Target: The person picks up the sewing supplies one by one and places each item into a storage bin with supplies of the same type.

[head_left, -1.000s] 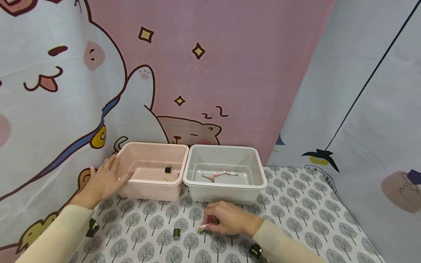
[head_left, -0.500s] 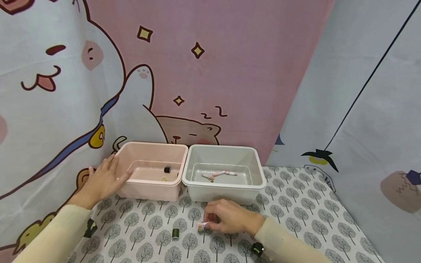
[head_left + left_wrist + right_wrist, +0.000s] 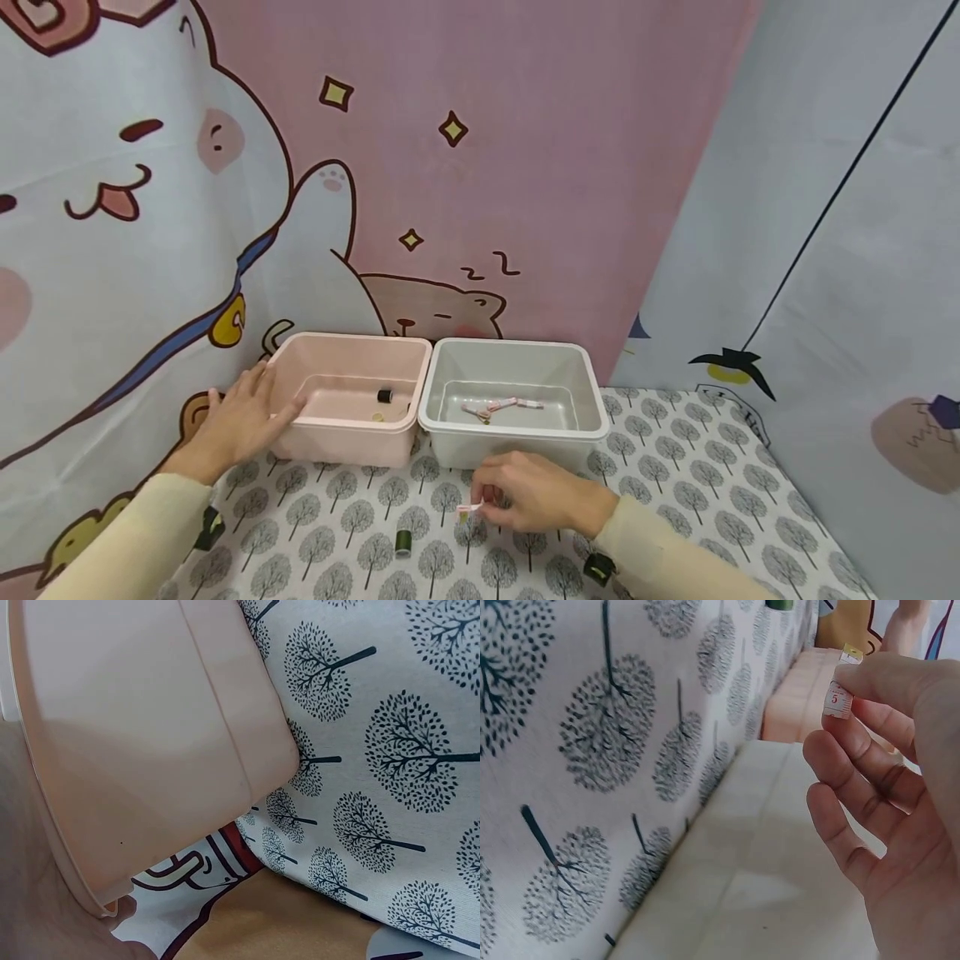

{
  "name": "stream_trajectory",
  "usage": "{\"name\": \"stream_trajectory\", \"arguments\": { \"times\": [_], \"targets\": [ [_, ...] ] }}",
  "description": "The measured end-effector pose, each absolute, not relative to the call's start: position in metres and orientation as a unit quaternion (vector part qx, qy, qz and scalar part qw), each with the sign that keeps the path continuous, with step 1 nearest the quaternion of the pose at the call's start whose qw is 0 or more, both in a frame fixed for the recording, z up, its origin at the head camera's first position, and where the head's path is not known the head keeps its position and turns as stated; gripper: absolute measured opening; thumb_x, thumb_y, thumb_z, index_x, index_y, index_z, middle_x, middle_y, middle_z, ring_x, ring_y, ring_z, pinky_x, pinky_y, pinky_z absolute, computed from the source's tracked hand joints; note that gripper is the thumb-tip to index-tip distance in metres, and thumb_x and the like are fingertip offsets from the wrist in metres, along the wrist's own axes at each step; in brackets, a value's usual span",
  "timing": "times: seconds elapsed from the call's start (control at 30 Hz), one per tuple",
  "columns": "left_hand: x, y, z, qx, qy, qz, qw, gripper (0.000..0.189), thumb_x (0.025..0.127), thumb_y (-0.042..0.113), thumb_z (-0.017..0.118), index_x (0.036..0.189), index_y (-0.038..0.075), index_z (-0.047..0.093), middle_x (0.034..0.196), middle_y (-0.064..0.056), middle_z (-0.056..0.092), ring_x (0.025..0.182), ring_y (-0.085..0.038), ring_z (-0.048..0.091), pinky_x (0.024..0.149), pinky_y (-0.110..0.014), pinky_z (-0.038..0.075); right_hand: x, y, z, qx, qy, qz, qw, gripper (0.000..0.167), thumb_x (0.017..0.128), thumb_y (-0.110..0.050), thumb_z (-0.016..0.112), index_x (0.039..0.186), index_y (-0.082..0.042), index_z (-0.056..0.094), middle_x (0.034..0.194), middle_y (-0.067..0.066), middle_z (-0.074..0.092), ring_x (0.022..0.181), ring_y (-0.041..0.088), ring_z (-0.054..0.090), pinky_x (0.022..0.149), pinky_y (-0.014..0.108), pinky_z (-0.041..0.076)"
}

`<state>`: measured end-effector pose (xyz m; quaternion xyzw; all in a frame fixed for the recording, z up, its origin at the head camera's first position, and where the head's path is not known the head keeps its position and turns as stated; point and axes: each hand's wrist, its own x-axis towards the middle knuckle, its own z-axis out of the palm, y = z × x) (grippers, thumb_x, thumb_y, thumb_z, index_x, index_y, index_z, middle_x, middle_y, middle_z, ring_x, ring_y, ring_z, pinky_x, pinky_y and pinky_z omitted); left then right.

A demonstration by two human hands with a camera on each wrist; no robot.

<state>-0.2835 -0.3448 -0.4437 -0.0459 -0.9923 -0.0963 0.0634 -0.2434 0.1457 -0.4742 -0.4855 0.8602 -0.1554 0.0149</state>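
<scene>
My right hand (image 3: 525, 496) pinches a small folded tape measure (image 3: 837, 699) between thumb and fingertips, just in front of the white bin (image 3: 517, 435). Printed numbers and a yellow end show on the tape in the right wrist view. To the left of that hand, a green thread spool (image 3: 403, 543) stands on the tree-print cloth. My left hand (image 3: 236, 421) rests on the left end of the pink bin (image 3: 341, 446), its fingers extended along the rim and the thumb over the front edge.
Inside the pink bin lie a black thread spool (image 3: 385, 396) and a small yellow object (image 3: 377, 417). The white bin, touching it on the right, holds small scissors (image 3: 477, 413) and pinkish pieces (image 3: 517, 403). A printed curtain (image 3: 570, 183) hangs behind both bins.
My right hand has shifted slightly up toward the white bin with the tape measure, whose visible end has turned. The left hand stays on the pink bin. The head view has tilted slightly upward.
</scene>
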Motion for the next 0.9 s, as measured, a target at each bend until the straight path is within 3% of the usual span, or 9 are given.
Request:
{"name": "stream_trajectory", "arguments": {
  "times": [0.63,0.9],
  "targets": [
    [-0.283,-0.346,-0.446,-0.044,-0.992,-0.096,0.066,0.108,0.119,0.071,0.041,0.179,-0.015,0.019,0.187,-0.045,0.015,0.170,-0.072,0.023,0.125,-0.102,0.011,-0.240,0.152,-0.443,-0.504,0.845,-0.176,-0.019,0.006,0.108,-0.019,0.083,0.113,-0.019,0.081,0.107,-0.009,0.080,0.093,-0.006,0.071,0.085,0.012,0.063],
    [-0.283,-0.345,-0.447,-0.043,-0.992,-0.096,0.063,0.107,0.119,0.071,0.040,0.179,-0.015,0.019,0.187,-0.044,0.013,0.171,-0.071,0.021,0.126,-0.102,0.010,-0.242,0.154,-0.428,-0.507,0.844,-0.174,-0.035,0.004,0.108,-0.021,0.084,0.109,-0.022,0.080,0.104,-0.011,0.078,0.090,-0.003,0.072,0.081,0.007,0.058]
  ]
}}
